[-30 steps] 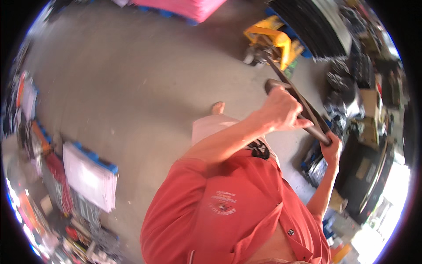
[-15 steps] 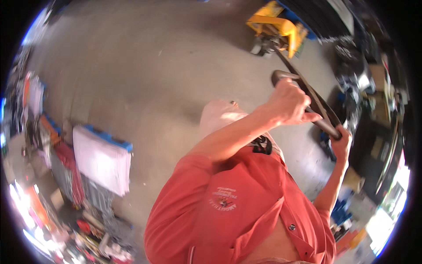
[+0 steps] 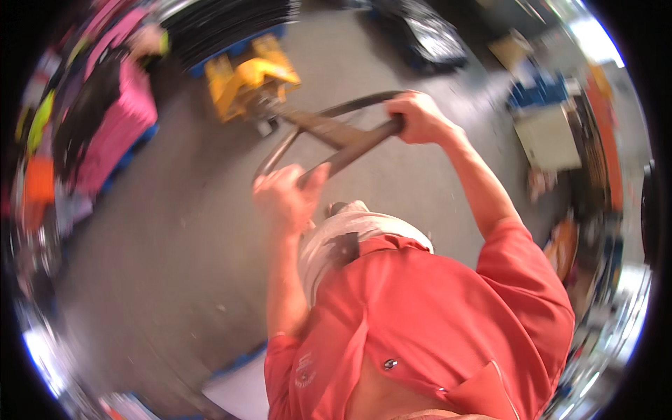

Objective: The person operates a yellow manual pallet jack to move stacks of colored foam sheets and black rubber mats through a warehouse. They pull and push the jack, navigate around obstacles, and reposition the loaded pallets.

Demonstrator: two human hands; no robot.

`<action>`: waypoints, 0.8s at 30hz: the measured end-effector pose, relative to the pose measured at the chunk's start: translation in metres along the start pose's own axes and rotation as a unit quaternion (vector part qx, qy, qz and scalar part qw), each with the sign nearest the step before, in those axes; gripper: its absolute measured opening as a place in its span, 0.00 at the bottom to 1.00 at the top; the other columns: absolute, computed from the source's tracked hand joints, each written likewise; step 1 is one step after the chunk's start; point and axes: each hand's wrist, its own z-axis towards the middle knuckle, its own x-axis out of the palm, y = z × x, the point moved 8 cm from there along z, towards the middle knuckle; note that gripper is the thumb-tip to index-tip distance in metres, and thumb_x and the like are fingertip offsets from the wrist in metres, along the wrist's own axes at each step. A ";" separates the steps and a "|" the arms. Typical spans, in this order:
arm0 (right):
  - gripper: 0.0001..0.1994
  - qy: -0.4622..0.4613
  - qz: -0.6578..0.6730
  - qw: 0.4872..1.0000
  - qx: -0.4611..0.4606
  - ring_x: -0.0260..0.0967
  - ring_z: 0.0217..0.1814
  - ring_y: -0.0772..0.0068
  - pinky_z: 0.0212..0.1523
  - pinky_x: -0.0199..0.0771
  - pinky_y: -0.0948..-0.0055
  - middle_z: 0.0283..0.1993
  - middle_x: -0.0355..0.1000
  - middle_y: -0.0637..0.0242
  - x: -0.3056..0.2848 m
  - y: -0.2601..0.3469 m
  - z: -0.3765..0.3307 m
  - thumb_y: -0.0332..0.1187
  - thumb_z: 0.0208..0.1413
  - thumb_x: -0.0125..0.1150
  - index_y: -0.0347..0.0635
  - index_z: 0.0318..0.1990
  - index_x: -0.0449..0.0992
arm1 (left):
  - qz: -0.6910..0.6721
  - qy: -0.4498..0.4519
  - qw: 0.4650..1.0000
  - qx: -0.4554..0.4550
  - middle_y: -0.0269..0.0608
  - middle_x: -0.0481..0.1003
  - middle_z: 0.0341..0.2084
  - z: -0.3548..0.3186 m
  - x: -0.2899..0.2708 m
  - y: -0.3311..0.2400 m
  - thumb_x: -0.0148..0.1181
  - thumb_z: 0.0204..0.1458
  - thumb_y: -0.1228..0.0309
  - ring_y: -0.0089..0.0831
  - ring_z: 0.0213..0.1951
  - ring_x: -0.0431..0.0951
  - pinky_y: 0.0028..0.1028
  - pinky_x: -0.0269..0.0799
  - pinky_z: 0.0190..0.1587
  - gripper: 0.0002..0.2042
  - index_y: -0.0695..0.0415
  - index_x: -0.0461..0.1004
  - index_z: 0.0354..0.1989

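Note:
Both of my hands are on the brown loop handle [image 3: 364,145] of a yellow pallet jack [image 3: 255,78]. My left hand [image 3: 285,197] is closed round the left end of its crossbar, slightly blurred, with the thumb lying along the bar. At the opposite end, the fingers of my right hand [image 3: 418,117] wrap round the corner of the loop. From the handle a tiller [image 3: 318,127] slopes away to the jack's wheel and yellow body. The jack's forks are hidden beneath a stack of dark sheets [image 3: 231,28] on a blue pallet [image 3: 241,45].
Left of the jack stands a bright pink stack [image 3: 122,126] on a blue pallet. A black wrapped load [image 3: 420,35] lies far ahead. Blue bins [image 3: 539,91] and a pale box [image 3: 547,138] line the right side. A white-topped stack [image 3: 241,388] is near my left elbow.
My view has swung round, so the jack now appears farther left. My left hand has shifted along the handle to its left end, while my right hand still holds the other end.

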 end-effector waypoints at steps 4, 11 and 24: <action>0.08 -0.083 0.055 0.995 -0.030 0.71 0.32 0.51 0.38 0.71 0.58 0.23 0.69 0.61 -0.023 0.001 -0.075 0.25 0.32 0.63 0.45 0.23 0.71 | 0.024 0.015 1.000 -0.008 0.42 0.73 0.15 -0.049 0.016 -0.055 0.64 0.55 0.50 0.45 0.23 0.74 0.38 0.65 0.30 0.24 0.57 0.69 0.17; 0.07 -0.080 0.063 0.994 -0.043 0.72 0.33 0.54 0.41 0.70 0.59 0.23 0.72 0.64 -0.033 0.006 -0.186 0.26 0.34 0.64 0.46 0.24 0.73 | 0.035 0.006 0.998 -0.053 0.36 0.67 0.12 -0.144 0.036 -0.124 0.62 0.58 0.49 0.40 0.19 0.66 0.36 0.62 0.28 0.27 0.56 0.65 0.16; 0.07 -0.095 0.071 0.991 -0.062 0.72 0.31 0.55 0.41 0.69 0.59 0.22 0.71 0.65 -0.069 0.034 -0.428 0.27 0.34 0.63 0.47 0.23 0.72 | 0.038 0.006 0.996 -0.079 0.35 0.66 0.12 -0.324 0.053 -0.299 0.61 0.59 0.50 0.39 0.20 0.62 0.36 0.62 0.28 0.26 0.57 0.66 0.16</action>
